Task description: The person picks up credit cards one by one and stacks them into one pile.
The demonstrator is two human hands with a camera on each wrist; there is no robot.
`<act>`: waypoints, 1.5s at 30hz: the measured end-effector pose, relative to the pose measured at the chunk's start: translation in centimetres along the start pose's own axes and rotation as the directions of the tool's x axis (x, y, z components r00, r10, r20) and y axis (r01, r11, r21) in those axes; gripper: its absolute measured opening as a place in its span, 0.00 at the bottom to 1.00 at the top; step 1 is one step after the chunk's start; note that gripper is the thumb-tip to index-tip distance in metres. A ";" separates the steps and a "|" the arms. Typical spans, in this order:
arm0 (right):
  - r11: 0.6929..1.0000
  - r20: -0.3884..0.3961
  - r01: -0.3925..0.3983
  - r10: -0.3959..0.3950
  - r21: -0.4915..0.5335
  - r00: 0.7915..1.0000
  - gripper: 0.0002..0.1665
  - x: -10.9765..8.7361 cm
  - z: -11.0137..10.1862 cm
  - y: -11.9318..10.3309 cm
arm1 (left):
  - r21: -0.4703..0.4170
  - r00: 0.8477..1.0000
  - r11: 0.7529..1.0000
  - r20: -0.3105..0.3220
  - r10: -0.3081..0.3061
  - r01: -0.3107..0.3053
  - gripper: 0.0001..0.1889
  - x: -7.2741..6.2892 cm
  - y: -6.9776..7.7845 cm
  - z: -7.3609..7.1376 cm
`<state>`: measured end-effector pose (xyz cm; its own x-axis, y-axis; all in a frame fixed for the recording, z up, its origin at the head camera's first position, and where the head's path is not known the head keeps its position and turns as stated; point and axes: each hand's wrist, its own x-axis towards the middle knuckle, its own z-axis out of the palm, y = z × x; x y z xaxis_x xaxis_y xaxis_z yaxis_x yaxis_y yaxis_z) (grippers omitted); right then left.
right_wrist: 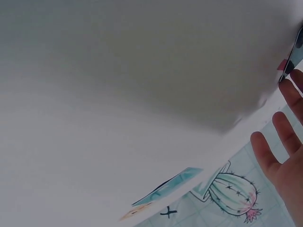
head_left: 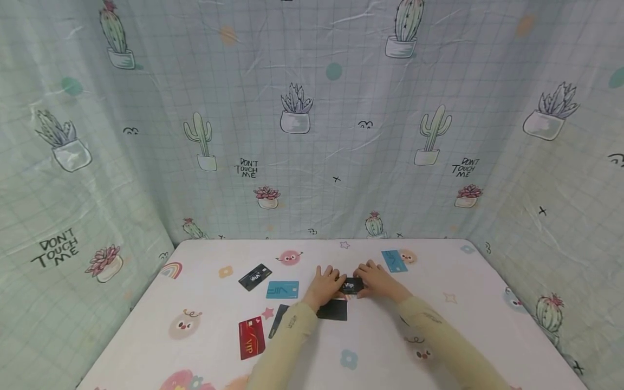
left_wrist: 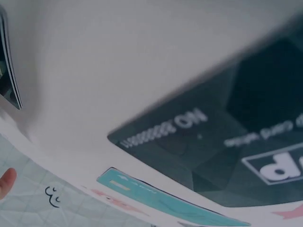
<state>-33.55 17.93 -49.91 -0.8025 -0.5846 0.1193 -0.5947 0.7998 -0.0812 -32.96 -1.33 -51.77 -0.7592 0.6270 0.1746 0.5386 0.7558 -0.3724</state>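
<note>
A black VIP card (head_left: pixel 353 286) lies between my two hands near the middle of the table. My left hand (head_left: pixel 324 286) grips its left end, and my right hand (head_left: pixel 379 280) holds the right end with thumb and fingers on opposite edges. In the left wrist view the layered edge of a card stack (left_wrist: pixel 11 71) shows at the far left, with one fingertip (left_wrist: pixel 6 182) below it. Right-hand fingers (right_wrist: pixel 289 97) touch a card edge in the right wrist view. Under my left wrist lies another black card (head_left: pixel 333 310), large in the left wrist view.
Left of my hands lie a blue card (head_left: pixel 283 290), a black VIP card (head_left: pixel 255 277), a red VIP card (head_left: pixel 252 338) and a dark card (head_left: pixel 278 320) partly under my left sleeve. Another blue card (head_left: pixel 394 261) lies behind my right hand. A cactus-print curtain (head_left: pixel 312 206) borders the table.
</note>
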 end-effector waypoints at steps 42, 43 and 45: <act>0.998 0.025 -0.055 0.054 0.040 0.998 0.31 0.1 0.1 0.3 | 0.063 1.000 0.998 -0.029 0.011 -0.009 0.29 0.3 -0.1 0.3; 0.998 0.022 -0.054 0.053 0.045 0.998 0.31 0.1 0.1 0.3 | 0.067 0.999 0.998 -0.033 0.012 -0.009 0.29 0.2 -0.1 0.3; 0.997 0.012 -0.050 0.049 0.051 0.999 0.31 0.0 0.1 0.2 | 0.073 1.000 0.997 -0.014 0.005 -0.004 0.29 0.0 0.0 -0.2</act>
<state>-33.69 18.08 -49.99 -0.8312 -0.5463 0.1036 -0.5559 0.8198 -0.1376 -32.93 -1.29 -51.56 -0.7511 0.6335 0.1857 0.5136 0.7375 -0.4384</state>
